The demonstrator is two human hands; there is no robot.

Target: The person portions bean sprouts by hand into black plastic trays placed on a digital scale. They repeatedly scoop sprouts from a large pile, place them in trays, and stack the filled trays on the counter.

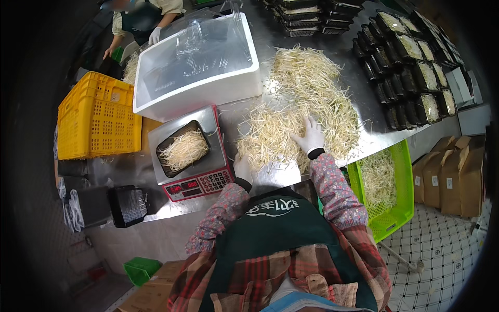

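A large heap of bean sprouts (325, 99) lies on the metal table. My right hand (312, 138), in a white glove, rests on the heap with its thumb and fingers apart. At the near left edge of the sprouts is my left hand (243, 169), gloved too, its fingers stretched along the pile and partly hidden against it. Just left of it stands a red and silver weighing scale (215, 151). On the scale's plate sits a black tray (165, 165) filled with sprouts (186, 149).
A white foam box (197, 88) holding clear film stands behind the scale, beside a yellow crate (99, 117). Stacked black trays (130, 205) lie at left. Filled packs (410, 78) are piled far right; a green crate (405, 187) hangs near right. Across the table works another person (138, 23).
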